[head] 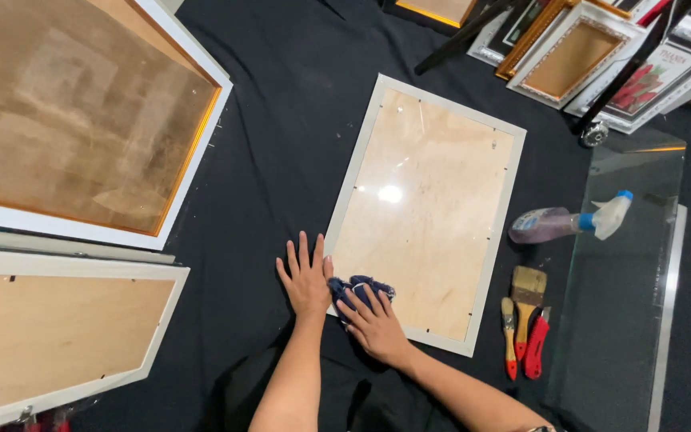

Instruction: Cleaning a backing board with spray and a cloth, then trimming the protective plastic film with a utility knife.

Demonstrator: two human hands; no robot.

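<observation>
The right hand (377, 324) presses a dark blue cloth (360, 290) onto the near left corner of the white picture frame (425, 212), fingers spread flat over the cloth rather than closed around it. The left hand (307, 280) lies open, palm down, on the black sheet (281, 144), touching the frame's left edge and holding nothing.

Risk, as it looks from here: the pane in that frame catches a bright glare, so a hard push near the corner could crack it or slide the frame on the sheet. A loose sheet of glass (621, 280) lies just right of the brushes (521, 316) and red-handled tool (535, 348); an elbow swung that way could chip it.

A clear spray bottle (557, 222) with pinkish liquid, a white trigger and blue trim lies on its side, between frame and glass. Far right, a framed print (656, 72) shows red flowers.
</observation>
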